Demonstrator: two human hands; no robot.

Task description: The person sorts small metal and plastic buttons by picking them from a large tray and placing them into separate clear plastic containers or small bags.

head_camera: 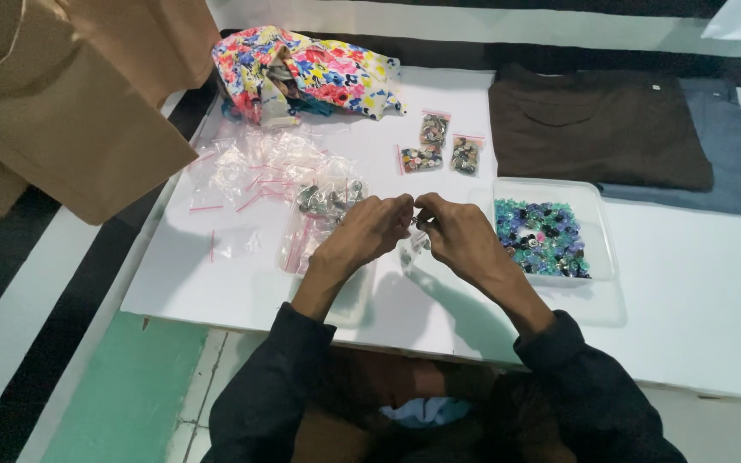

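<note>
White worktop point(242, 283) carries the items. Small clear bag point(415, 243) is pinched between left hand point(369, 230) and right hand point(459, 233), both closed on it at centre. Just right: clear tray of blue-green buttons point(598, 223). Left: empty zip bags point(259, 167). Behind: three filled bags point(439, 146), floral cloth point(302, 73), folded brown garment point(593, 129).

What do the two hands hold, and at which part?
Both hands, left and right, pinch a small clear bag at its top edge; the bag hangs below the fingertips.
</note>
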